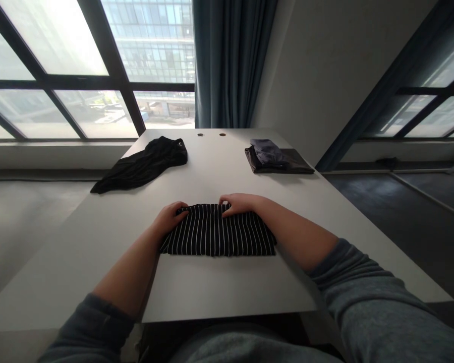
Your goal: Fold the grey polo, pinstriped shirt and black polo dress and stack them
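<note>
The left hand (169,218) and right hand (241,204) sit on the far edge of a folded black-and-white striped garment (217,233), flat on the white table (219,287). The fingers (227,205) press on it, curled; any pinch is unclear. A crumpled black cloth (142,164) and a folded dark stack (278,159) lie beyond.

Two hands (204,210) showed, with two sleeves (374,297) above them. There was one table (227,287), and it carried three lots of cloth: one striped cloth (217,233), one black cloth (144,166) and one dark pile (278,160). The pile looked like two folded pieces, though its count was hard to tell. The table had two round holes (200,134) near its far edge. One curtain (230,60) hung beyond it, and two windows (60,65) showed, one on either side.
</note>
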A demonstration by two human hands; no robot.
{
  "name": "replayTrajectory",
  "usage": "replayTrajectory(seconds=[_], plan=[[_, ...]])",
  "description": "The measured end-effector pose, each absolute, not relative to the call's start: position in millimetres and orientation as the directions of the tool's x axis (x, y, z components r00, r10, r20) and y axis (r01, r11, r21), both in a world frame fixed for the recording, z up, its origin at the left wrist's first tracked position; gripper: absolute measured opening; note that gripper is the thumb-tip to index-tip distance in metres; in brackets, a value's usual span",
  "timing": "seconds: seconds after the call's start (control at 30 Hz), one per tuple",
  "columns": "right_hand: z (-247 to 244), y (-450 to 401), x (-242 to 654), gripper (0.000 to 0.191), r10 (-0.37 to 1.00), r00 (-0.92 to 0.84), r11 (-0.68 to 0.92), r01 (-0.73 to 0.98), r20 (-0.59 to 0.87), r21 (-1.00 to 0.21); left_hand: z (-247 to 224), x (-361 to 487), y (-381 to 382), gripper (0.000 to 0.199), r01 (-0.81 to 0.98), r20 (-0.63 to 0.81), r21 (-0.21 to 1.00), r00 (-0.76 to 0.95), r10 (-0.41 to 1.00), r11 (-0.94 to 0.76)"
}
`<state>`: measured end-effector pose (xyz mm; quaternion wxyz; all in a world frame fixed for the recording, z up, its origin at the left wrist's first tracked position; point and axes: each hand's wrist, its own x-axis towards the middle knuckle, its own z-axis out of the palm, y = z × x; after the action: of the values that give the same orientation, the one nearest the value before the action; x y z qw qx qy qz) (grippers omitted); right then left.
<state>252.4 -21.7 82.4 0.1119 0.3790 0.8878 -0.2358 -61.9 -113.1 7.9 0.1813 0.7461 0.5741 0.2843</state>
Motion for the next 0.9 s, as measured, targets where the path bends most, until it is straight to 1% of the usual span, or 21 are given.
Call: replayTrajectory(seconds=[0.07,0.13,0.23,0.27,0.33,0.4,0.47,0.57,0.7,0.8,0.9], plan=[[82,-22,250,0.067,0.548,-0.732,0.604,0.681,-0.404,-0.415,9,-62,-114,0.028,0.735,0.213,0.626,0.158,0.964,-0.259],[83,-23,250,0.061,0.467,-0.782,0.597,0.623,-0.413,-0.505,11,-62,-115,0.029,0.716,0.208,0.661,0.113,0.972,-0.225],[82,-26,257,0.051,0.386,-0.826,0.501,0.562,-0.411,-0.658,12,-61,-115,0.031,0.698,0.192,0.699,0.027,0.981,-0.156],[81,-27,262,0.050,0.373,-0.826,0.433,0.558,-0.422,-0.708,12,-60,-115,0.033,0.687,0.180,0.714,0.006,0.984,-0.135],[77,-28,276,0.049,0.359,-0.808,0.237,0.563,-0.467,-0.792,10,-59,-115,0.040,0.646,0.154,0.756,-0.020,0.988,-0.105],[74,-27,295,0.049,0.361,-0.778,0.024,0.559,-0.515,-0.829,7,-58,-115,0.044,0.605,0.150,0.790,-0.029,0.988,-0.102],[75,-25,316,0.048,0.398,-0.745,-0.116,0.537,-0.535,-0.835,4,-58,-114,0.043,0.598,0.175,0.791,-0.019,0.984,-0.129],[87,-17,347,0.042,0.507,-0.682,-0.171,0.519,-0.526,-0.838,1,-59,-113,0.040,0.635,0.210,0.750,0.037,0.977,-0.185],[118,8,375,0.038,0.645,-0.587,-0.159,0.522,-0.489,-0.838,0,-61,-114,0.039,0.701,0.207,0.682,0.087,0.975,-0.207],[146,36,383,0.043,0.709,-0.562,-0.119,0.500,-0.426,-0.858,-2,-62,-114,0.040,0.746,0.199,0.638,0.083,0.977,-0.193],[176,70,382,0.047,0.796,-0.498,-0.067,0.494,-0.346,-0.867,-2,-60,-115,0.040,0.761,0.197,0.623,0.071,0.978,-0.181]])
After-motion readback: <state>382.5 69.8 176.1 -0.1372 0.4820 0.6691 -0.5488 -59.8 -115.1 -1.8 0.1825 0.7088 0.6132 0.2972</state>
